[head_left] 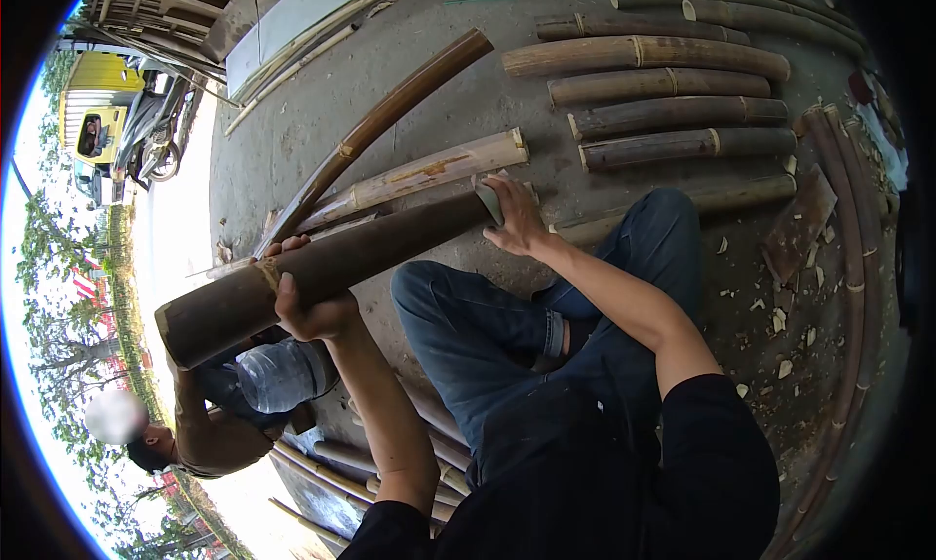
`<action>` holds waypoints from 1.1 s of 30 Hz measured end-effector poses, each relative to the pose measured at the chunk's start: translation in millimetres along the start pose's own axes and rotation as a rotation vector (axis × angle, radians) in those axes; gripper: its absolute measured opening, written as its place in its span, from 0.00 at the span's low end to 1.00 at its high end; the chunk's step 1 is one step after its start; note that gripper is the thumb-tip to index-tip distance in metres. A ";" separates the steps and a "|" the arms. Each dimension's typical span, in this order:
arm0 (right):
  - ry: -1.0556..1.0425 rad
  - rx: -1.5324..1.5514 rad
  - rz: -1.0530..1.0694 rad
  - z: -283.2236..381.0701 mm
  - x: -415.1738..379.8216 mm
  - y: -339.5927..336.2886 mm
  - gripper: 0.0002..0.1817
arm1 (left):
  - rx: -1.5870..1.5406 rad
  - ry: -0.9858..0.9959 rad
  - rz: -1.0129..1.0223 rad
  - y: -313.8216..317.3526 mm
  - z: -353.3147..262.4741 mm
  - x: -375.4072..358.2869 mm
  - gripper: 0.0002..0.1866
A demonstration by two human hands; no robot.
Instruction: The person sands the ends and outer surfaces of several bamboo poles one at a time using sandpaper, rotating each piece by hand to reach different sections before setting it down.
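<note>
Black shirt (556, 472), left grip (320, 314) clasping bamboo tube (366, 251), right grip (519, 217) around its end, littered floor (463, 102), sunlit street (168, 238)

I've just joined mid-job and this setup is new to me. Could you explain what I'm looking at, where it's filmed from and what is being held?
There is no machine here: these are a person's own bare hands. The one picture comes from a camera worn on the head, looking forward and down. The left hand and right hand hold a dark bamboo pole, the left toward one end, the right at the other. Below are the person's jeans. On the ground lie more bamboo lengths and wood chips. Past the left hand are a clear bottle and another person.
</note>
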State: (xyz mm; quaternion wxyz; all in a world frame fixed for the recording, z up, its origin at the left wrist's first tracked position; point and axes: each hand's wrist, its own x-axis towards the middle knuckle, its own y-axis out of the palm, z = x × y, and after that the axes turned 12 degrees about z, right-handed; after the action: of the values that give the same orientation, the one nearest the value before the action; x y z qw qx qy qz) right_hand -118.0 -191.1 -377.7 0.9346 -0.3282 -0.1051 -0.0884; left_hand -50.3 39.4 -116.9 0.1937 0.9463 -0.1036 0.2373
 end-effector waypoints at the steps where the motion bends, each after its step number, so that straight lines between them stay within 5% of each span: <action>1: -0.097 0.096 0.001 26.8 3.4 -14.7 0.48 | 0.005 0.000 0.002 -1.6 0.3 -0.7 0.35; 5: -0.159 0.173 0.055 20.2 5.5 -16.7 0.46 | -0.054 0.080 0.182 -13.5 -1.0 -4.3 0.38; 9: 0.076 0.029 0.201 -64.4 -1.2 10.4 0.44 | -0.039 0.098 0.259 -9.1 -1.9 -5.3 0.41; 11: 0.084 0.045 0.170 -14.2 1.0 -2.0 0.42 | -0.035 0.104 0.271 -12.5 -1.7 -5.7 0.42; 13: -0.205 0.156 -0.010 18.3 5.4 -15.6 0.44 | -0.043 0.122 0.278 -12.9 0.4 -5.4 0.43; 15: -0.204 0.095 -0.028 -3.7 -0.5 -12.6 0.43 | 0.076 0.108 0.311 -13.0 -5.5 -5.2 0.43; 18: -0.003 0.030 0.088 -51.9 -2.2 3.5 0.41 | 0.053 0.093 0.355 -8.9 -6.0 0.5 0.43; 19: 0.001 0.033 0.097 -45.4 -4.4 3.7 0.41 | 0.056 0.086 0.348 6.7 -11.4 -1.4 0.43; 22: 0.128 0.049 0.026 -33.1 -10.1 7.4 0.37 | 0.183 0.032 -0.155 48.9 -20.7 -7.6 0.35; 25: 0.064 -0.065 -0.162 -13.1 -10.9 14.0 0.37 | 0.359 0.058 -0.355 75.6 -9.9 -9.7 0.31; 27: -0.152 0.107 -0.167 8.2 -4.5 -2.6 0.37 | 0.294 0.069 -0.338 70.4 -3.3 -9.9 0.32; 33: 0.017 0.093 0.073 -29.7 -4.9 -1.2 0.38 | 0.288 0.160 -0.028 81.0 -3.3 -4.5 0.36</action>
State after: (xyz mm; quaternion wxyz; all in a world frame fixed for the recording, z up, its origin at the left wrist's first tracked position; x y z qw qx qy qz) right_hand -118.8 -210.3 -400.9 0.9522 -0.2874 -0.0893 -0.0521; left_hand -78.9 -31.9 -90.7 0.0672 0.9437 -0.0393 0.3216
